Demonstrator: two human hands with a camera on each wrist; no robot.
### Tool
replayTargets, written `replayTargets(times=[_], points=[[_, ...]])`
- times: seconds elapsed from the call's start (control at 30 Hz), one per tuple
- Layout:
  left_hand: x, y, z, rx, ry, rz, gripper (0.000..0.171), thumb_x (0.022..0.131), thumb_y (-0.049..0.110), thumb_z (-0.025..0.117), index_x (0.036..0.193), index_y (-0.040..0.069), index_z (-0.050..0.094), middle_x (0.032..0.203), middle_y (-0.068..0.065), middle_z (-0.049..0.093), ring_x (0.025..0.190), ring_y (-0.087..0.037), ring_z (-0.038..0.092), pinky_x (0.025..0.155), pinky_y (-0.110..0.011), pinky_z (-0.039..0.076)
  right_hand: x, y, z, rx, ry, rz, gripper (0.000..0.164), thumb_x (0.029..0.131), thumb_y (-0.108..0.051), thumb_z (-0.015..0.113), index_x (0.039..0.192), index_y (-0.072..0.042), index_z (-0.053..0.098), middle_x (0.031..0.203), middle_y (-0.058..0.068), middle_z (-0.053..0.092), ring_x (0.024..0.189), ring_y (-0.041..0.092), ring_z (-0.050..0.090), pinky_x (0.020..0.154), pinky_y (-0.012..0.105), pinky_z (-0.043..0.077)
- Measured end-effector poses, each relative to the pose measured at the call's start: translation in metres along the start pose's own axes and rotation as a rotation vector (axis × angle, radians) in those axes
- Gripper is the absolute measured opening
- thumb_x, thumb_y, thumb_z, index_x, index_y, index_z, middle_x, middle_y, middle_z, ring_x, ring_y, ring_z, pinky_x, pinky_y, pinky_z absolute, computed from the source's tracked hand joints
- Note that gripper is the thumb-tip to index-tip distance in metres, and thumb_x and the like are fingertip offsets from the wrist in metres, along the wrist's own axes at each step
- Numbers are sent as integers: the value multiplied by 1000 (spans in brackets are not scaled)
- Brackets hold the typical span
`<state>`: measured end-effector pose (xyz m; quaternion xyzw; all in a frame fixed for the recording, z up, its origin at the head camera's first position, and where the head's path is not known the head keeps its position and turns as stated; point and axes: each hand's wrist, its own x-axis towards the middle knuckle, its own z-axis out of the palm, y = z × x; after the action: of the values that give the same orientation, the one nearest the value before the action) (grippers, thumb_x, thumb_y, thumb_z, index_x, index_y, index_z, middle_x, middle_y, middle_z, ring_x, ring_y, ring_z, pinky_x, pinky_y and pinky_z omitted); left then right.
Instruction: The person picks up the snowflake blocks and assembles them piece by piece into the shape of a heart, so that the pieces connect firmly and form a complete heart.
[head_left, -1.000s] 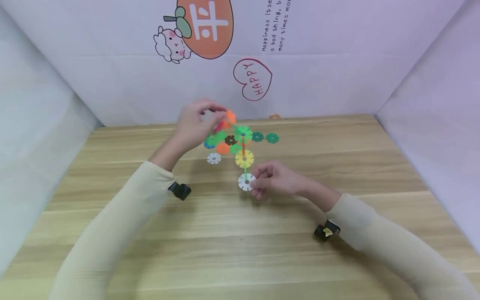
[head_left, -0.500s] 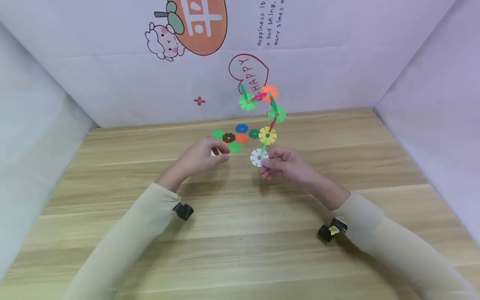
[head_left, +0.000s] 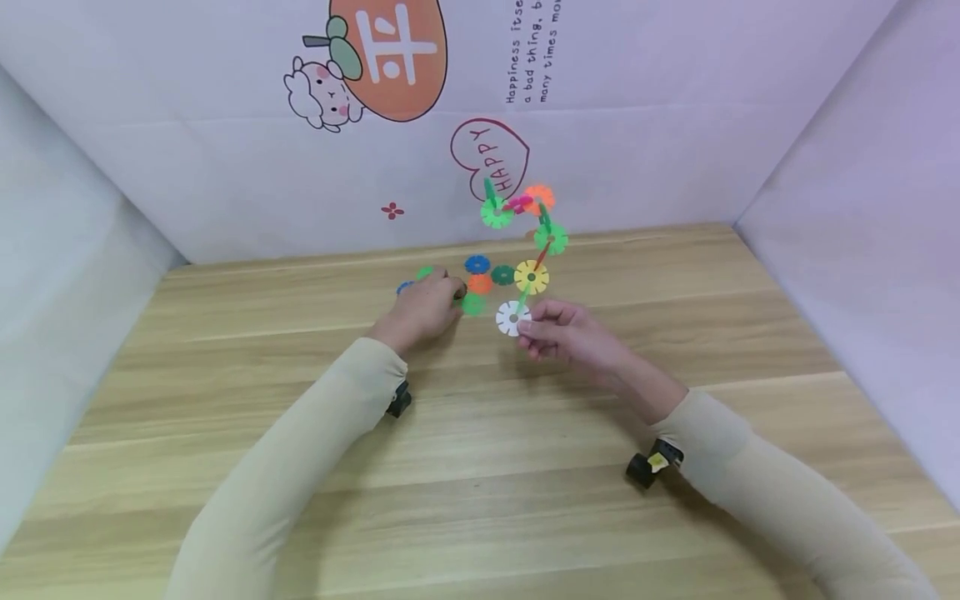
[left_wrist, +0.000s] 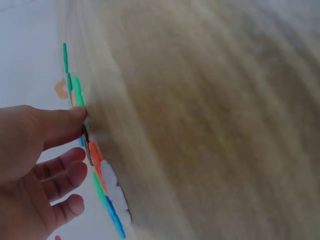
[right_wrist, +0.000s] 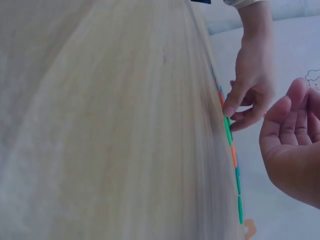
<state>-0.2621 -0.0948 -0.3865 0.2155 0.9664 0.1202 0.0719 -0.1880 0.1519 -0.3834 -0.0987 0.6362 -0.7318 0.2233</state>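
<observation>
A white disc is pinched at its right edge in the grip of the right hand, thumb and forefinger curled onto it while the other fingers are folded beneath. The disc forms the lowest piece of an assembled chain, which is held raised off the surface and slanted up toward the back wall. In that chain a yellow disc, a green disc, an orange disc and a light-green disc can be counted above the white one, joined by thin edge-on pieces (their number cannot be told). All are flat, notched plastic rounds with a small centre hole.

The left hand is laid palm-down among the loose discs lying flat on the surface, just left of the white disc. Its fingertips are bent onto the pieces; in the left wrist view the thumb is pressed against a disc's edge, and the other fingers are loosely curled. Whether a piece is actually gripped cannot be told. Beside it, a blue, an orange, a dark-green and a light-green loose disc are visible, with two more partly hidden by the hand.

Both forearms are covered by cream sleeves. The surface is of pale, straight-grained wood.
</observation>
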Motion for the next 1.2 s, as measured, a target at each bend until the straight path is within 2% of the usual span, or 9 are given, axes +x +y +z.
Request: replayTargets(times=[0.07, 0.3, 0.5, 0.7, 0.77, 0.87, 0.97, 1.07, 1.2], points=[[-1, 1, 0, -10, 13, 11, 32, 99, 21, 65, 129, 8, 63, 123, -11, 55, 110, -27, 55, 94, -46, 49, 0, 1, 0, -6, -4, -2, 6, 99, -2, 61, 95, -5, 63, 91, 11, 68, 76, 16, 62, 72, 26, 54], [-4, 7, 4, -22, -13, 91, 51, 101, 30, 62, 149, 18, 50, 128, -12, 48, 108, -26, 51, 90, -43, 49, -3, 1, -2, -56, -21, -10, 5, 99, -4, 63, 94, -5, 65, 90, 12, 69, 75, 15, 61, 71, 26, 54], [-4, 17, 5, 35, 6, 189, 34, 95, 29, 73, 126, 15, 70, 118, -7, 56, 108, -22, 52, 89, -39, 48, -4, -2, -1, -98, -17, -27, 4, 99, -6, 64, 96, -3, 65, 93, 20, 68, 74, 16, 62, 71, 27, 55], [-16, 23, 1, 68, -13, 230, 22, 92, 25, 76, 109, 12, 74, 114, -3, 66, 108, -21, 60, 95, -40, 47, -4, -2, -1, -101, -7, -25, 5, 99, -5, 63, 95, -5, 65, 92, 18, 69, 73, 15, 61, 70, 25, 55], [-21, 26, 0, 82, -21, 241, 19, 91, 25, 77, 103, 11, 74, 110, -3, 67, 101, -20, 62, 92, -39, 49, -4, -1, -2, -89, -1, -16, 5, 99, -4, 62, 95, -5, 65, 92, 17, 69, 73, 14, 61, 70, 25, 54], [-27, 29, 1, 90, -23, 259, 13, 92, 22, 76, 86, 12, 71, 90, -1, 66, 82, -18, 58, 78, -34, 50, -3, 1, -3, -59, 23, 9, 7, 99, -4, 61, 94, -6, 65, 92, 14, 69, 72, 14, 61, 69, 24, 54], [-31, 30, 3, 76, -9, 280, 21, 93, 17, 73, 74, 14, 66, 71, 1, 59, 67, -16, 49, 67, -30, 45, -2, 4, -4, -40, 27, 32, 8, 99, -4, 61, 93, -7, 65, 92, 13, 69, 72, 14, 60, 69, 25, 54], [-35, 28, 5, 34, 10, 274, 20, 92, 15, 68, 73, 15, 63, 63, 3, 51, 61, -13, 44, 60, -28, 40, -1, 9, -4, -16, 22, 58, 12, 99, -3, 60, 91, -9, 66, 92, 13, 68, 72, 14, 60, 69, 25, 53], [-40, 24, 7, -34, 35, 228, 11, 92, 14, 64, 82, 14, 62, 67, 3, 52, 61, -13, 46, 59, -28, 39, -1, 13, -3, 28, 30, 101, 14, 99, -1, 59, 90, -10, 65, 91, 12, 68, 72, 14, 59, 68, 24, 53]])
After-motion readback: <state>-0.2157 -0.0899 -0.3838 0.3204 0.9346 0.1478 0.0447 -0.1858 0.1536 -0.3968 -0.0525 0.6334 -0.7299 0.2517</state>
